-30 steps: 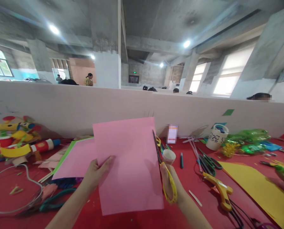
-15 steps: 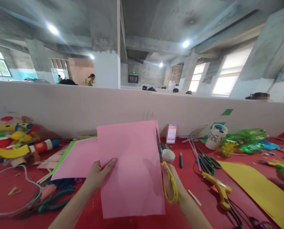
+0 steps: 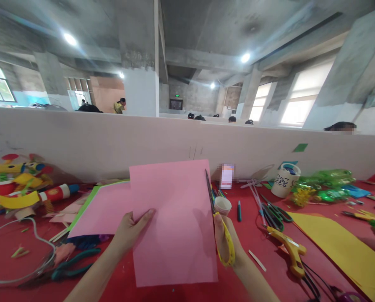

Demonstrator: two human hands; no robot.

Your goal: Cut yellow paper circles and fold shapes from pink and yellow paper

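A pink sheet of paper [image 3: 175, 235] is held up in front of me, above the red table. My left hand [image 3: 135, 228] pinches its left edge, thumb on the near face and fingers hidden behind. My right hand [image 3: 227, 243] grips the yellow handles of a pair of scissors [image 3: 227, 241]. Their dark blades point upward along the sheet's right edge; whether they touch the paper I cannot tell. Behind the scissors stands a small white paper cup [image 3: 222, 204]. More pink paper [image 3: 102, 209] lies on a green sheet to the left.
To the right are a yellow glue gun [image 3: 290, 247], green-handled scissors [image 3: 272, 216], yellow paper [image 3: 341, 247], a white bucket [image 3: 285, 180] and green plastic bottles [image 3: 332, 184]. On the left lie green-handled pliers [image 3: 74, 264], a white cable [image 3: 50, 247] and colourful craft figures [image 3: 24, 176]. A white partition [image 3: 89, 142] borders the table.
Hardly anything differs. The pink sheet has shifted very slightly, and both hands keep their hold in nearly the same place.
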